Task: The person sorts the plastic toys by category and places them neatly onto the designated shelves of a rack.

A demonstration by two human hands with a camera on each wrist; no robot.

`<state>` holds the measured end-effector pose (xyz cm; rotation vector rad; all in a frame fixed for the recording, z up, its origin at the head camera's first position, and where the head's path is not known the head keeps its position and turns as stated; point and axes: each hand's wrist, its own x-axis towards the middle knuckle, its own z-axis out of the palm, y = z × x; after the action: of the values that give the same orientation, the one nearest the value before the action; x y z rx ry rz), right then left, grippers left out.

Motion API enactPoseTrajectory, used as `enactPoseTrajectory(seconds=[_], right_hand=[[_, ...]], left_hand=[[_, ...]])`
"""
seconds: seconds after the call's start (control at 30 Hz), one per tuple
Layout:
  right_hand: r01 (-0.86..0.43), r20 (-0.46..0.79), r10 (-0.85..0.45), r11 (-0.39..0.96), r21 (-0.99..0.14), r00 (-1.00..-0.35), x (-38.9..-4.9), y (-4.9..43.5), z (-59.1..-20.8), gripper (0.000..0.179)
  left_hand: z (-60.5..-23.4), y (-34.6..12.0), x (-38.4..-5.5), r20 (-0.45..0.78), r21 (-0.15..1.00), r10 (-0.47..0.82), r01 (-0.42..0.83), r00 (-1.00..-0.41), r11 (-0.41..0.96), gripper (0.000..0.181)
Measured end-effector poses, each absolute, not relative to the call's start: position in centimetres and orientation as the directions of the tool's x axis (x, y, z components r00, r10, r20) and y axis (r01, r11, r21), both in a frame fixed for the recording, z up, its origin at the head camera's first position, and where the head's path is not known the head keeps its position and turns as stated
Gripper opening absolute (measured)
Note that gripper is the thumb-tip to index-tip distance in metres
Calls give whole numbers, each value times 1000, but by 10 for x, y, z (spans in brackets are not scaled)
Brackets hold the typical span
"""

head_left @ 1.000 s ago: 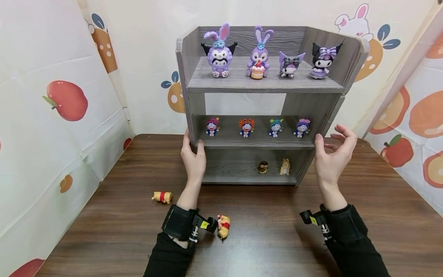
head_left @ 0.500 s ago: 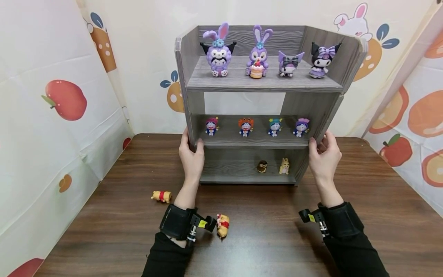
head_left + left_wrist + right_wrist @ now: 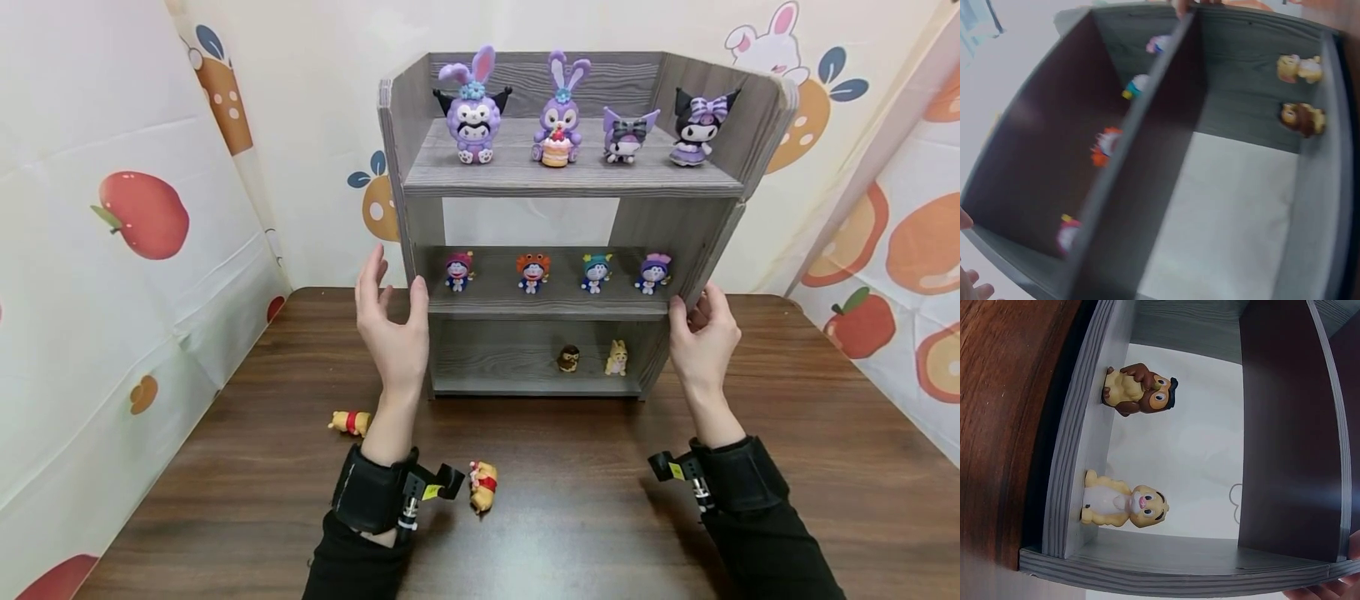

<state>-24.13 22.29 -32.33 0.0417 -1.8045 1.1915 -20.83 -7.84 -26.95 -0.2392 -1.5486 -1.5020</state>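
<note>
A grey wood-grain display shelf (image 3: 517, 182) with three tiers stands on the table. My right hand (image 3: 702, 342) grips its right side panel at the middle board, thumb in front and fingers behind. My left hand (image 3: 393, 346) is off the left panel, fingers and thumb spread and holding nothing. Several purple figurines stand on the top tier, among them a rabbit-eared one with a cake (image 3: 556, 133). Small figurines in colored hats, one in an orange crab hat (image 3: 533, 273), line the middle tier. An owl figurine (image 3: 1138, 390) and a yellow rabbit figurine (image 3: 1124, 501) stand on the bottom tier.
Two yellow bear figurines in red shirts lie on the brown wooden table (image 3: 570, 517): one bear (image 3: 347, 422) left of the left forearm, another bear (image 3: 483, 487) beside the left wrist camera. Fruit-printed cloth (image 3: 247, 208) hangs behind and at both sides.
My right hand has come in from the right and taken hold of the shelf's right panel. My left hand has let go of the left panel and moved slightly left.
</note>
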Motion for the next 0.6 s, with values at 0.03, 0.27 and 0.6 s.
enactPoseTrajectory(seconds=[0.03, 0.27, 0.6], right_hand=[[-484, 708, 432, 524, -701, -558, -241, 223, -323, 30], [-495, 705, 431, 508, -705, -563, -240, 222, -322, 31], [-478, 704, 439, 523, -706, -558, -242, 223, -323, 29]], left_hand=[[-268, -79, -207, 723, 665, -450, 705, -524, 247, 43], [-275, -88, -212, 815, 564, -368, 758, -447, 327, 42], [-271, -118, -210, 859, 494, -150, 717, -489, 493, 39]])
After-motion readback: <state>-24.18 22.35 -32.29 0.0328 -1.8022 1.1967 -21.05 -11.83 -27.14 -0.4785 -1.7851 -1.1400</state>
